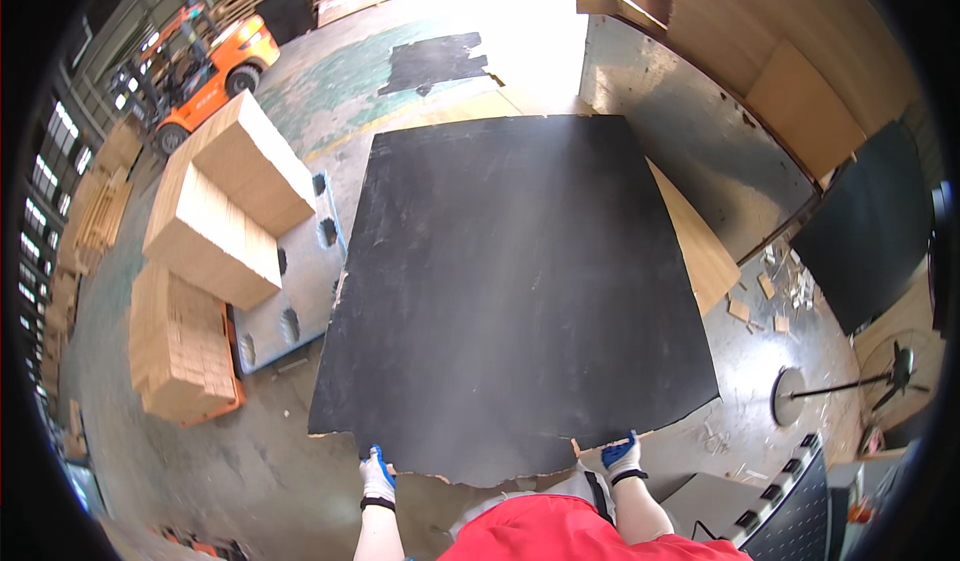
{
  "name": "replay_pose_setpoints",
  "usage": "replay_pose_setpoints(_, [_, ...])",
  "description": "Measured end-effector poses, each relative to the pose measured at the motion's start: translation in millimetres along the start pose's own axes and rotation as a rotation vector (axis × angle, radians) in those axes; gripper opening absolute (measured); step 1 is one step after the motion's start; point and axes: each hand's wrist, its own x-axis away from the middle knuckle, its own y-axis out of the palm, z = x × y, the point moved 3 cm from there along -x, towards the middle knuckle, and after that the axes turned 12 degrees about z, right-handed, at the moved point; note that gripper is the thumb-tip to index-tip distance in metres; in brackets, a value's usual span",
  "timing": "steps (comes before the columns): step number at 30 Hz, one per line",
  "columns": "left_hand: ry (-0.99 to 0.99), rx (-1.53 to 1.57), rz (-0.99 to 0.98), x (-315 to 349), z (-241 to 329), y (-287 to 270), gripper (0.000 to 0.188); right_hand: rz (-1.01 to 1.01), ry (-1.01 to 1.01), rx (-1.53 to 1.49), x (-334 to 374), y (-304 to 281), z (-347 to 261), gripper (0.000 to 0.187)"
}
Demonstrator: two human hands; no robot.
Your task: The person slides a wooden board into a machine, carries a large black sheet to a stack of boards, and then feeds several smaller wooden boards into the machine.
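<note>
A large black-faced plywood sheet (515,291) stretches out in front of me, its near edge ragged and splintered. At the left part of that edge, my left hand (376,475), in a white and blue glove, is closed on the board. My right hand (622,456), gloved the same way, grips the edge farther right, beside a small splintered notch. The fingers under the board are hidden. A paler wooden sheet (694,236) shows from beneath its right side.
Stacks of cut wooden panels (215,231) stand left on a blue-grey pallet (297,296). An orange forklift (215,76) is at the far left. To the right are a metal-faced panel (690,126), wood scraps (765,286) on the floor, and a pedestal fan (895,374).
</note>
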Motion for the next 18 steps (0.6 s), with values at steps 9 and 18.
replay_pose_setpoints(9, [0.092, -0.113, 0.041, -58, 110, 22, 0.033, 0.087, -0.331, -0.13, 23, 13, 7, 0.044])
replay_pose_setpoints(18, [0.252, -0.151, -0.148, -219, 228, 81, 0.03, 0.134, -0.495, -0.222, 116, 62, 210, 0.031])
